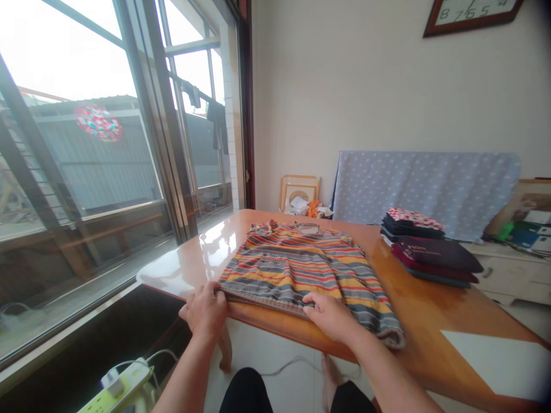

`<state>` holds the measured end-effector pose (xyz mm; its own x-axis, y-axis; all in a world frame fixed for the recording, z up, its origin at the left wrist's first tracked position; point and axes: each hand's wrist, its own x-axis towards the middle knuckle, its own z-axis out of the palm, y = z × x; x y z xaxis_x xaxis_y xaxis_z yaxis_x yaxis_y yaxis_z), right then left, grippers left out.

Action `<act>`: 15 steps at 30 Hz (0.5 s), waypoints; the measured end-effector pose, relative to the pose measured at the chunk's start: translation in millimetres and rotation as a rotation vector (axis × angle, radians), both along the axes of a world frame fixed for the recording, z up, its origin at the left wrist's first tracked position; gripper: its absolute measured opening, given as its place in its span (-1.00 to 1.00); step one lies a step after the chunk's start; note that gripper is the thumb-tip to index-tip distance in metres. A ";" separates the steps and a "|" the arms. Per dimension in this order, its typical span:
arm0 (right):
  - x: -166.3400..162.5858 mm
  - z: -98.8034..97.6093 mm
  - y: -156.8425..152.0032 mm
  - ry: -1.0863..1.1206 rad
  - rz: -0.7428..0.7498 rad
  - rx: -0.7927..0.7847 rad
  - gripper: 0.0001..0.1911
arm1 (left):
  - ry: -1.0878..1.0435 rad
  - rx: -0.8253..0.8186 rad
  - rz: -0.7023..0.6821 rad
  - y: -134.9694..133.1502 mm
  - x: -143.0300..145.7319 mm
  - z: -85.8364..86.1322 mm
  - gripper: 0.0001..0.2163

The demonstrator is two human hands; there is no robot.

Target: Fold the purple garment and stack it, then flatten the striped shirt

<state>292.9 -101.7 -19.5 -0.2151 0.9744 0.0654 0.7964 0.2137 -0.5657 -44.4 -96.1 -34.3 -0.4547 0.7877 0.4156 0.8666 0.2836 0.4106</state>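
Observation:
A long-sleeved striped top (275, 264) in orange, red, grey and cream lies spread on the wooden table (413, 338), its collar toward the far side. One sleeve is laid along its right side, with the cuff near the table's front edge. My left hand (204, 310) is closed on the near left corner of the hem, at the table edge. My right hand (329, 315) pinches the hem further right, thumb on top and fingers partly hidden. A pocket shows on the front of the top.
Two stacks of folded clothes (434, 252) stand at the right rear of the table. A white sheet (495, 361) lies at the right front. A power strip (123, 387) is at lower left, below table height. Large windows (86, 155) line the left side.

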 end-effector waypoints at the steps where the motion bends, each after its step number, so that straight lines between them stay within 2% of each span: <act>1: -0.3 0.0 -0.3 0.000 -0.003 0.001 -0.68 | 0.003 -0.003 -0.016 -1.1 1.0 0.5 -0.72; 6: -0.6 0.4 -1.1 -0.010 -0.009 0.006 -0.69 | 0.022 0.094 -0.035 -5.6 18.6 7.9 -0.72; 8: -0.6 1.0 -1.2 -0.015 -0.009 0.008 -0.69 | 0.044 0.185 -0.136 -6.7 32.1 12.2 -0.75; 10: -1.0 1.5 -1.5 -0.013 -0.013 0.018 -0.69 | 0.072 0.225 -0.315 -6.7 47.5 15.3 -0.80; 12: -1.7 1.8 -2.2 0.004 -0.017 0.034 -0.69 | 0.104 0.178 -0.476 -5.9 61.4 15.8 -0.83; 15: -0.5 2.4 -4.4 0.086 0.009 0.054 -0.73 | 0.140 0.042 -0.544 -3.9 73.3 11.8 -0.82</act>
<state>292.3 -106.1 -17.1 -0.2148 0.9671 0.1360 0.7431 0.2522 -0.6198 28.9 -100.0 -22.5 0.0740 0.8748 0.4788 0.9306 -0.2332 0.2821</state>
